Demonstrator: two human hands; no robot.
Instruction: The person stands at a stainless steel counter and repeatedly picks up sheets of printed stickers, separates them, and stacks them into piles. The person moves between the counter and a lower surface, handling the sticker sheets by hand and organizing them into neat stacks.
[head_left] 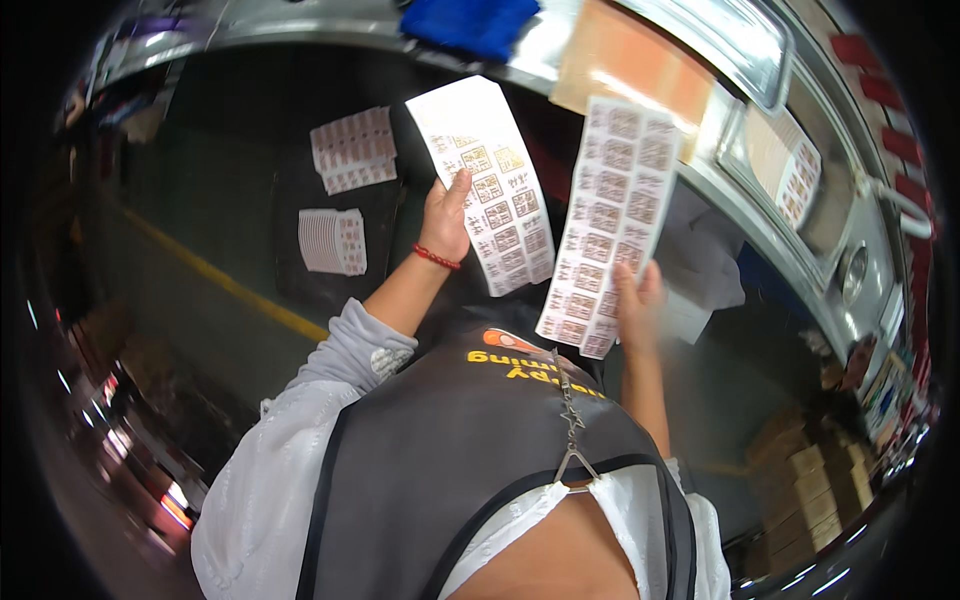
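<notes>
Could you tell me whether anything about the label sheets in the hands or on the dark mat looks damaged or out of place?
Nothing stands out. The left hand and right hand each hold a flat, intact label sheet. Two stacks lie tidily on the dark mat.

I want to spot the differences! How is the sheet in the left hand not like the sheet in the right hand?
The left sheet has bare white gaps with few stickers; the right sheet is filled with them. The left hand grips its sheet at the side edge; the right hand holds its sheet at the bottom. Both are long white sticker sheets.
</notes>
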